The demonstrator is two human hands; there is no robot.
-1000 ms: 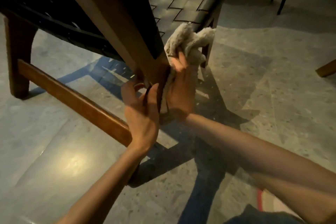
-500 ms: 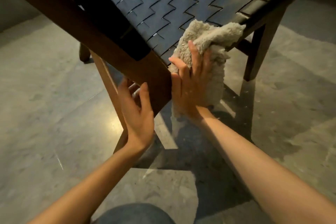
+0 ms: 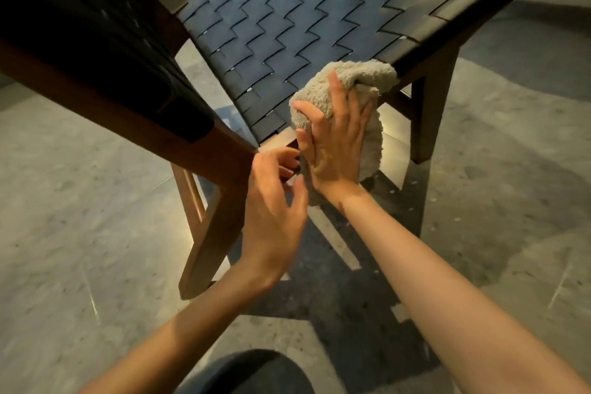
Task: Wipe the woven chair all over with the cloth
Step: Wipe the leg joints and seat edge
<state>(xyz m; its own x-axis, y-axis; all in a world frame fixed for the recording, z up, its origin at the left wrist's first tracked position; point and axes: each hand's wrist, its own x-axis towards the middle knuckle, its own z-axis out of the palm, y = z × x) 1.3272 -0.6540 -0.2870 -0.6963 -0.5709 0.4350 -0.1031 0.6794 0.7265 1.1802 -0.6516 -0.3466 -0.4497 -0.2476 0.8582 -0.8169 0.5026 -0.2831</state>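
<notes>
The woven chair fills the upper half of the view, with a dark strap seat, a dark back at upper left and a brown wooden frame. A fluffy beige cloth is pressed against the seat's near side rail. My right hand lies flat on the cloth and holds it to the rail, fingers spread upward. My left hand hovers just left of it, beside the wooden joint where the back leg meets the seat, fingers curled apart and holding nothing.
Grey speckled stone floor surrounds the chair. The chair's rear leg slants down to the floor at centre left, its front leg stands at right. My knee in dark fabric shows at the bottom edge.
The view has swung round so more of the seat shows. My right hand has slid the cloth along the side rail. My left hand has come off the wooden frame.
</notes>
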